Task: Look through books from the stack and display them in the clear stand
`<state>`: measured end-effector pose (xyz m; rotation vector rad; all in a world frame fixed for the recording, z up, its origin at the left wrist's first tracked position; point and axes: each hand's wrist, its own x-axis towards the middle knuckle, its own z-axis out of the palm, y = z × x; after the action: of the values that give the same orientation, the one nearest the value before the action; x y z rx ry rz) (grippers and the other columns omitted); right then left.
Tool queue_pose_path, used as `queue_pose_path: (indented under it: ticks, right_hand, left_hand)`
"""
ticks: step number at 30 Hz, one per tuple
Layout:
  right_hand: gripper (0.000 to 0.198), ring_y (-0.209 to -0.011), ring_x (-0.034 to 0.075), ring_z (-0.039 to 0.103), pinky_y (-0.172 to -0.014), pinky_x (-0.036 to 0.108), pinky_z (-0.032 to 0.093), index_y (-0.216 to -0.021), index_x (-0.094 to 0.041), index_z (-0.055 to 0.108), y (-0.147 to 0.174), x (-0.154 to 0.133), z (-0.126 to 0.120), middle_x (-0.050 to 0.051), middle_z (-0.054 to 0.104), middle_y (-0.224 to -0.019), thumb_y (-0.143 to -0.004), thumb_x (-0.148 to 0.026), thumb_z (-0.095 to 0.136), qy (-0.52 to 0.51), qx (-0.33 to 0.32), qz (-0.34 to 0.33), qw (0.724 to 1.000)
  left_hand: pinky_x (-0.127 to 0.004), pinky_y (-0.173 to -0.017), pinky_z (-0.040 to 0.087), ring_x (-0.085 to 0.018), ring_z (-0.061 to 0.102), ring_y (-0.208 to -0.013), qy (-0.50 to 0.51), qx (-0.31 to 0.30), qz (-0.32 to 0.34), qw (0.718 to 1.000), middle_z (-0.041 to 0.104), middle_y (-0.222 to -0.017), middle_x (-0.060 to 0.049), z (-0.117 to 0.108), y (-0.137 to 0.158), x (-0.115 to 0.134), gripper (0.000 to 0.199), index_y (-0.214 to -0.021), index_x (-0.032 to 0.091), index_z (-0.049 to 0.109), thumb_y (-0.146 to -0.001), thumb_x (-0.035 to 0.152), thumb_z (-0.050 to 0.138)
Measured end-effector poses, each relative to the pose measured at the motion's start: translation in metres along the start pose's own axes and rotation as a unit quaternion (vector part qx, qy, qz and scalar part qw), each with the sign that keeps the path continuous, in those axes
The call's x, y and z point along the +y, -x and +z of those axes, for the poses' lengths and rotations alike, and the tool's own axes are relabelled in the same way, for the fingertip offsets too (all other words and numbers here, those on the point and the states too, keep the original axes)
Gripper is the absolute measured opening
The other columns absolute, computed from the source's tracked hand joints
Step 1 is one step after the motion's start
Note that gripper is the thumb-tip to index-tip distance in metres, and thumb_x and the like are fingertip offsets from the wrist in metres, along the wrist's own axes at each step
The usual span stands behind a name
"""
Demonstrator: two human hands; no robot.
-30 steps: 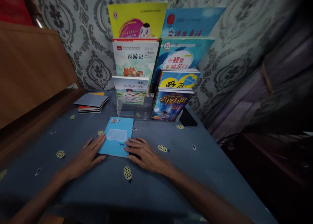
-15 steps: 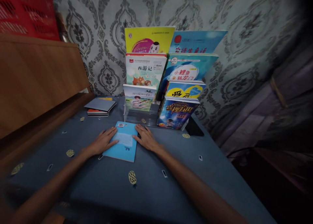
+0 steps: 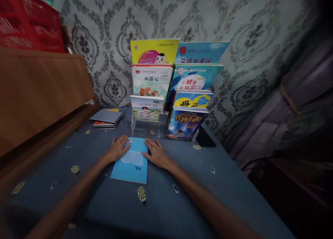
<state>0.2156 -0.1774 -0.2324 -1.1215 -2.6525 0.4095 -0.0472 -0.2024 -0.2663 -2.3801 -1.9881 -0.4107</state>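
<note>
A light blue book (image 3: 131, 171) lies back cover up on the cloth-covered table, its barcode at the far edge. My left hand (image 3: 118, 149) rests at the book's upper left edge, thumb on the cover and fingers stretched forward. On the opposite side, my right hand (image 3: 157, 154) touches the upper right edge with its fingers spread and its thumb on the cover. Both hands look open and flat, not wrapped around the book. Just beyond them stands a clear display rack (image 3: 140, 128) with several books, including a dark blue one (image 3: 185, 124) at front right.
A small stack of books (image 3: 106, 116) lies at the left rear by a wooden cabinet (image 3: 47, 89). A red plastic basket (image 3: 44, 27) sits on that cabinet. A flat black object (image 3: 205, 137) lies right of the rack, and a curtain (image 3: 273, 107) hangs at the right.
The blue book has slid slightly toward me. My left hand now sits nearer its far left corner; my right hand stays at the right edge. The camera view has tilted a little upward.
</note>
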Motion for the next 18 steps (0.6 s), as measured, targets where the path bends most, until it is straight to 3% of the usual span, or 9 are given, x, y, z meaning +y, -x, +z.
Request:
queue_pose_path:
  ticks: [5,12,18]
  right_hand:
    - [0.068,-0.152,0.029,0.021,-0.124,0.055,0.016,-0.153,-0.009,0.035,0.037,-0.014,-0.003,0.018,0.030,-0.161,-0.101,-0.051,0.042,0.002,-0.025,-0.037,0.999]
    - [0.068,-0.153,0.027,0.021,-0.125,0.054,0.015,-0.154,-0.010,0.033,0.065,-0.040,0.000,0.017,0.029,-0.162,-0.100,-0.048,0.046,-0.030,-0.048,-0.096,0.994]
    - [0.070,-0.152,0.032,0.023,-0.123,0.057,0.018,-0.151,-0.011,0.041,0.068,-0.040,0.005,0.021,0.029,-0.161,-0.095,-0.050,0.056,-0.031,-0.008,-0.057,0.998]
  left_hand:
    - [-0.056,-0.117,0.030,-0.030,0.032,-0.149,-0.007,0.015,-0.003,1.000,0.037,-0.158,-0.017,0.008,0.021,0.015,0.061,-0.152,0.015,0.037,-0.102,0.049,0.028]
    - [-0.054,-0.119,0.028,-0.029,0.029,-0.150,0.001,0.009,-0.022,1.000,0.034,-0.160,-0.017,-0.003,0.025,0.024,0.061,-0.150,0.011,0.039,-0.101,0.047,0.032]
    - [-0.050,-0.115,0.037,-0.028,0.043,-0.142,0.010,0.065,0.002,0.998,0.050,-0.150,-0.016,-0.008,0.026,0.023,0.052,-0.139,0.014,0.053,-0.100,0.043,0.037]
